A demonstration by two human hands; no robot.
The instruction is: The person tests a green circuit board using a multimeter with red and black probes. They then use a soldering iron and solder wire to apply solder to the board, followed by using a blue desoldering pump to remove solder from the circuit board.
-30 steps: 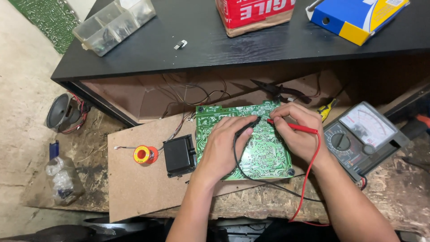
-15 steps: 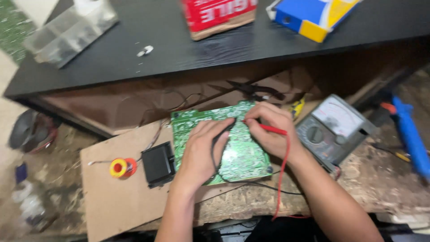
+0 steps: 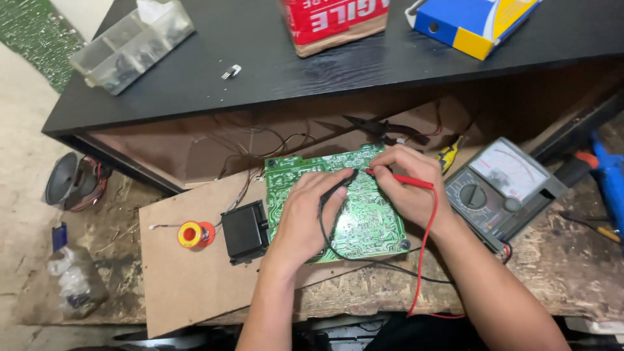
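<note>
Pressing two meter probes onto a green circuit board [image 3: 351, 214], the person works at a rough wooden bench [image 3: 552, 273], and against the pictures from a second and half a second ago the hands have hardly shifted: both probe tips rest at the same far-middle patch of the board, which reads as one measurement being held steady, not a move to a new point. The left hand [image 3: 309, 218] lies flat across the board's near left part, its fingers closed narrowly round the black probe [image 3: 343, 182], whose black lead loops toward the near side. The right hand [image 3: 406, 185] pinches the red probe [image 3: 400, 179] between thumb and fingers, tip pointing left and almost meeting the black one; its red lead drops to the near edge. The board lies on a brown hardboard sheet [image 3: 188, 286], with a black boxy part [image 3: 244, 231] touching its left edge and a yellow-and-red solder spool [image 3: 193, 234] further left. Just right of the right hand sits the analogue multimeter [image 3: 500, 188], dial facing up; the needle is too small to read. The view itself has swung a little, so a blue tool [image 3: 608, 182] shows at the right edge.
</note>
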